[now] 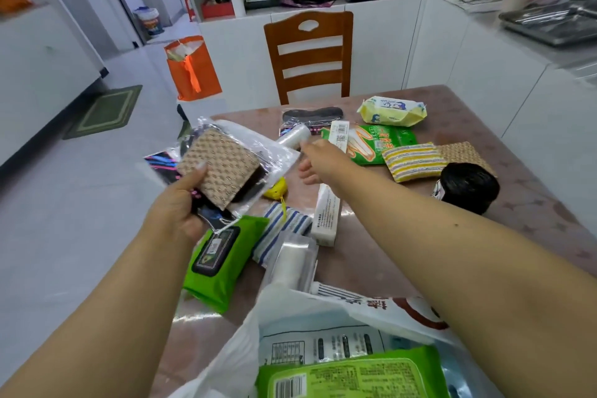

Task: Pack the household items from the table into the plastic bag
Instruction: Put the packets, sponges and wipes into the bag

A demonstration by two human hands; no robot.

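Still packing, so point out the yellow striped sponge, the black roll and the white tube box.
yellow striped sponge (412,160), head view, top face.
black roll (468,186), head view, top.
white tube box (326,215), head view, middle.

plastic bag (290,320): cut off by bottom edge
green pack (352,375) in bag: lower part out of frame
right hand (318,161): fingertips motion-blurred, grip unclear
black packet (206,213): mostly hidden behind left hand (181,203)

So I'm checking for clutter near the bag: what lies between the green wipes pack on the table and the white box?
In the head view, a striped cloth lies between the wipes pack and the white box, with a yellow item behind it.
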